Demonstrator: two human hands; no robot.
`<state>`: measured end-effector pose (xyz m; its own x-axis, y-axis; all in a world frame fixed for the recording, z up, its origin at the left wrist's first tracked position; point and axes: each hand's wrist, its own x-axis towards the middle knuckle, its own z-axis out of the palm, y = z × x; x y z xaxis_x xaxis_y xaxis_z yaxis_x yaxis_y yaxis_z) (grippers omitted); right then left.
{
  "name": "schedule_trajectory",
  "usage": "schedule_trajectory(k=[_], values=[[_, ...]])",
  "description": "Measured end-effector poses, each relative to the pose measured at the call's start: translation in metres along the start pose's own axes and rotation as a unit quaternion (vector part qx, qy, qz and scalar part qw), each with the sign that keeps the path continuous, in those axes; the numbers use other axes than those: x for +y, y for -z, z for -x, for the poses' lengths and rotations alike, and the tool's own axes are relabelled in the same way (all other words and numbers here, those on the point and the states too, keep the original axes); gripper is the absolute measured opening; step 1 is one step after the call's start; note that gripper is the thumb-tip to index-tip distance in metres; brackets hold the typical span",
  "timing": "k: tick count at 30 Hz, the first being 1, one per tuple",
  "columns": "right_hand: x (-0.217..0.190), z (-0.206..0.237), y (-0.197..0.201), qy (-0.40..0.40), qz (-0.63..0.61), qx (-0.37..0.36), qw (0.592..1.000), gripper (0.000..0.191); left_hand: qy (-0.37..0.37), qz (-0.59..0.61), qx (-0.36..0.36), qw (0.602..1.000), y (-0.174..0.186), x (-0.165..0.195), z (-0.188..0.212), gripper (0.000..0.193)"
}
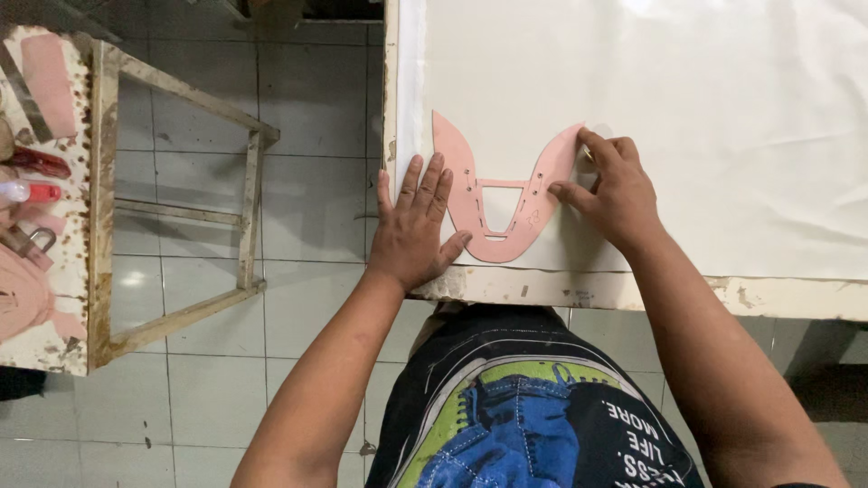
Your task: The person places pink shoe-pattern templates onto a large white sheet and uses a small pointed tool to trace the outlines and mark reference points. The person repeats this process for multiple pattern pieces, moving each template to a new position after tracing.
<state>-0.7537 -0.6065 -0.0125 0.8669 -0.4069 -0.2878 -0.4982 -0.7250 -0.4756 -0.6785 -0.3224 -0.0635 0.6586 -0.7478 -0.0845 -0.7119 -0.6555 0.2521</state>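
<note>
A pink U-shaped flat pattern piece with small holes and a cut-out window lies on white sheet material at the near left corner of a worktable. My left hand lies flat with fingers spread on the pattern's left arm, pressing it down. My right hand rests at the tip of the pattern's right arm with fingers curled; a small object seems pinched in them, but it is hidden.
The table's worn front edge runs just before my body. To the left over a tiled floor stands a wooden frame beside a stained bench with pink pieces and a red tool.
</note>
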Motion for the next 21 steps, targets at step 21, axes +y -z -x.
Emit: schedule_trajectory(k=[21], values=[[-0.0004, -0.0012, 0.0051, -0.017, -0.034, -0.012, 0.999, 0.078, 0.004, 0.039, 0.012, 0.999, 0.0002, -0.0020, -0.0021, 0.102]])
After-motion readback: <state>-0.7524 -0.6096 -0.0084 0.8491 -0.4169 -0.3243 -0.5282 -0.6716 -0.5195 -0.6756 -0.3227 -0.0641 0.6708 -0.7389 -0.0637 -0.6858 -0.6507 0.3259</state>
